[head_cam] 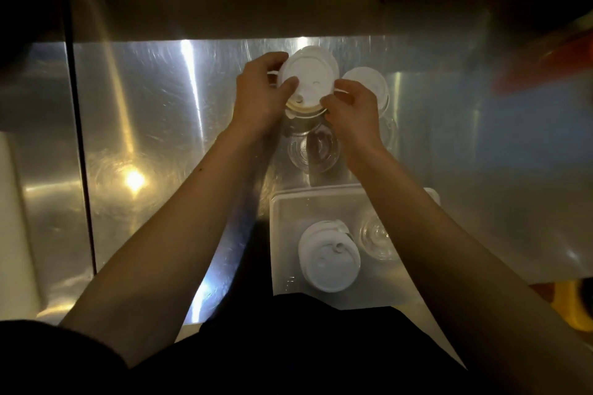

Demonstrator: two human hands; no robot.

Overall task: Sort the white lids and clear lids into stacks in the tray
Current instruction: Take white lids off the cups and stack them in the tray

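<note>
Head view looked down on a steel counter [154, 125] under dim, warm light. Both bare forearms reached toward the far middle, where the left hand [260, 96] and the right hand [353, 106] met around a white lid [308, 77]. The left thumb lay on the lid's top and its fingers curled round the far-left rim; the right fingertips pinched the near-right rim. That lid sat on top of a small pile of further lids, one of them a clear lid [301, 115] showing just beneath its near edge. Just right of the held lid lay another white lid [367, 83], partly hidden behind the right hand. Nearer, between the wrists, rested a clear lid on the counter [313, 147].

At the near edge stood a pale plastic tray [288, 212]. Inside it, a stack of white lids [329, 258] occupied the left part, and clear lids in the tray [377, 239] sat just beside it on the right, partly covered by the right forearm.
</note>
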